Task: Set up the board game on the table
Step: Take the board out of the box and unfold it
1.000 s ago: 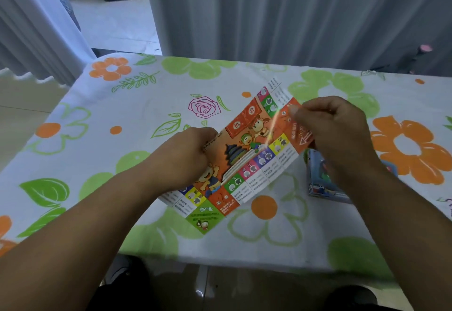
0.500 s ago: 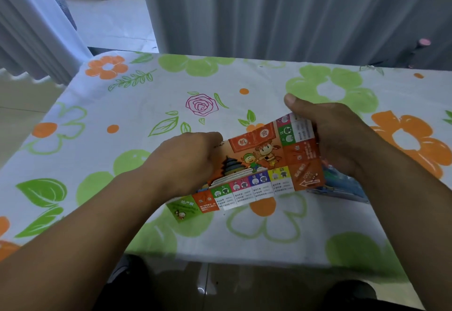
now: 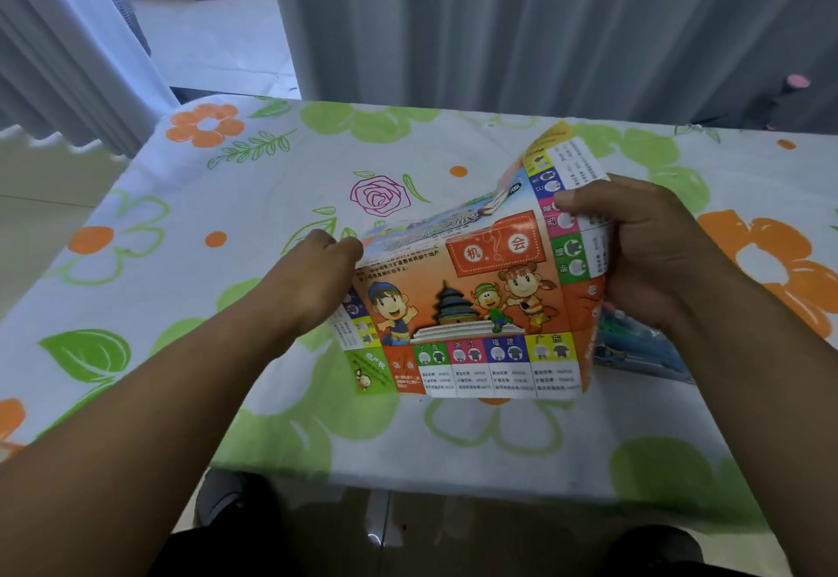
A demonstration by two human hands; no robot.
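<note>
Closest to me, at the bottom of the frame, my forearms reach up over the near edge of the table [image 3: 190, 232], which is covered in a cloth printed with flowers. Just past that edge, in the middle of the frame, is the game board [image 3: 471, 304], a thin glossy sheet that is only partly unfolded. Its near panel, with the cartoon figures and a row of coloured squares, faces me, while a further flap stands up and curls toward the upper right. My left hand [image 3: 317, 277] has its fingers curled onto the sheet's left edge and pinches it there. My right hand [image 3: 644, 250] grips the right edge, with the thumb laid across the printed squares and the other fingers hidden behind the paper. A blue game box [image 3: 635, 352] lies on the cloth under my right wrist, half covered by the board. Beyond it the cloth runs back to a grey curtain [image 3: 521, 23] across the top of the frame. I think the main danger is the paper itself, since pulling my hands apart too sharply could tear a crease. The raised flap could also spring shut if I let go early. If I spread the sheet over the box, it will hump up instead of lying flat.
</note>
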